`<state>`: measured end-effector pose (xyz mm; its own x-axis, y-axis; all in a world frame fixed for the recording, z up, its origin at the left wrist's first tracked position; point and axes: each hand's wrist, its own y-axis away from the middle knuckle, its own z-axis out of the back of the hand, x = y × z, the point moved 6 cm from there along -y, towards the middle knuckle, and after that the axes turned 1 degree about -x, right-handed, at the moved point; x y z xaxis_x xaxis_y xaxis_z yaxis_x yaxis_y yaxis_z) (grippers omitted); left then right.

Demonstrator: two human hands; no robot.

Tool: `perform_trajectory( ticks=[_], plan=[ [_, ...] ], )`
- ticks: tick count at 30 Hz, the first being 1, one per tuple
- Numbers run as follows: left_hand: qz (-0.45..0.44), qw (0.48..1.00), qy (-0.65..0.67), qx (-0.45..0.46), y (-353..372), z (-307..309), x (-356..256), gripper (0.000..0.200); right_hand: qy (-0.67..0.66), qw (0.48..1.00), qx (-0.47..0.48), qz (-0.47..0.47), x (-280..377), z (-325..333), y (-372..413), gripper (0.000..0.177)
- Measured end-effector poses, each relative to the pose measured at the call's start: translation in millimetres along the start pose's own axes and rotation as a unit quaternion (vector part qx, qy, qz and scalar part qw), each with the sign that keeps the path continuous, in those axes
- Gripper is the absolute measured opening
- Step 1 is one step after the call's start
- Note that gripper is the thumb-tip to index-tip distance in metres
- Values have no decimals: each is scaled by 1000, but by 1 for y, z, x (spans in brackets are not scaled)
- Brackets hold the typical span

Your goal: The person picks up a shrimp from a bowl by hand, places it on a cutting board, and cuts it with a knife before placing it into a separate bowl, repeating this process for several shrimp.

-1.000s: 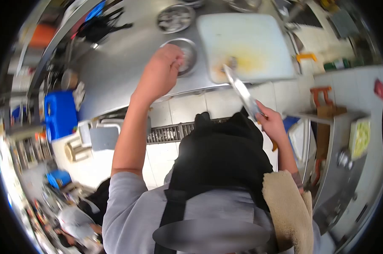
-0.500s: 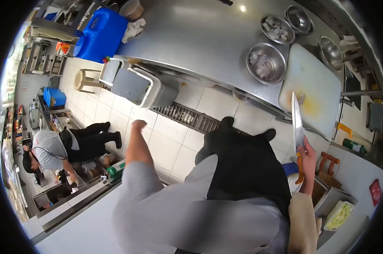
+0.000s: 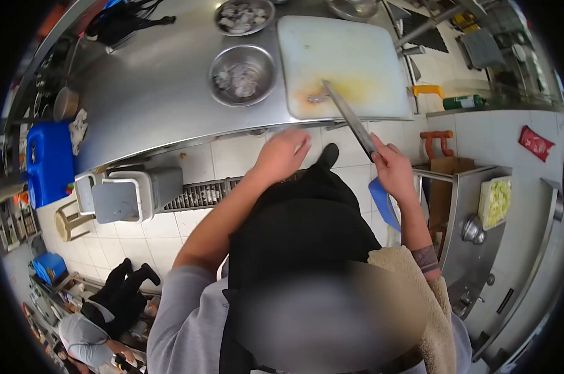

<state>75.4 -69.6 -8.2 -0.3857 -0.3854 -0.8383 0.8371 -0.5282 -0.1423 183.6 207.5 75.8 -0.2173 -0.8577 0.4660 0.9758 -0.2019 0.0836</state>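
My right hand [image 3: 393, 167] is closed round the handle of a long kitchen knife [image 3: 352, 119]. The blade slants up and left, its tip over the white cutting board [image 3: 338, 50]. A small greyish piece of raw food [image 3: 318, 98] lies on the stained lower part of the board, close to the knife tip. My left hand [image 3: 283, 153] hovers empty in front of the counter edge, thumb apart from the fingers and fingertips slightly blurred. Left of the board stands a steel bowl [image 3: 266, 59] with pale raw pieces. Behind it is another bowl [image 3: 257, 31] of similar chunks.
A steel counter [image 3: 151, 81] runs along the front, with a blue jerrycan [image 3: 47, 163] at its left end. Grey bins [image 3: 117, 201] stand below. Lower left, a co-worker [image 3: 86, 336] bends over another worktop. At right are a green bottle [image 3: 464, 101] and a tray of chopped greens [image 3: 495, 202].
My view has turned right and closer to the counter. The knife tip has come over the board, its blade tilted further left. My left hand has swung up to the counter edge.
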Motion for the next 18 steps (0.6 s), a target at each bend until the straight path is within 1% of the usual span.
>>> perform_trajectory(
  ticks=[1, 2, 3, 4, 5, 6, 8, 9, 11, 13, 15, 18],
  plan=[
    [-47, 997, -51, -33, -30, -7, -9, 19, 49, 998, 3, 37, 5, 3, -2, 52],
    [-58, 993, -77, -64, -59, -12, -13, 19, 80, 996, 8, 50, 5, 4, -4, 52],
    [-67, 988, -104, -96, -82, -14, -14, 19, 79, 996, 7, 45, 5, 6, -6, 52],
    [-69, 988, -103, -92, -98, -17, -12, 19, 114, 992, 15, 48, 8, 9, -8, 54],
    [-64, 984, -143, -81, -111, -21, -9, 18, 148, 987, 24, 53, 9, 12, -10, 56],
    [-59, 979, -182, -71, -121, -25, -7, 18, 148, 987, 25, 50, 7, 18, -13, 56],
    [-72, 978, -185, -60, -127, -30, 3, 19, 225, 971, 35, 80, 7, 26, -18, 61],
    [-86, 977, -187, -50, -128, -33, 7, 20, 223, 971, 37, 77, 5, 32, -20, 61],
    [-93, 978, -178, -55, -127, -32, 11, 21, 242, 963, 51, 107, 4, 41, -25, 63],
    [-100, 978, -169, -64, -127, -30, 10, 21, 241, 962, 60, 117, 1, 45, -31, 63],
    [-107, 977, -175, -51, -127, -30, 6, 17, 238, 960, 67, 131, -3, 41, -40, 64],
    [-89, 977, -187, -43, -127, -28, 3, 16, 202, 968, 68, 132, -11, 6, -58, 65]
  ],
)
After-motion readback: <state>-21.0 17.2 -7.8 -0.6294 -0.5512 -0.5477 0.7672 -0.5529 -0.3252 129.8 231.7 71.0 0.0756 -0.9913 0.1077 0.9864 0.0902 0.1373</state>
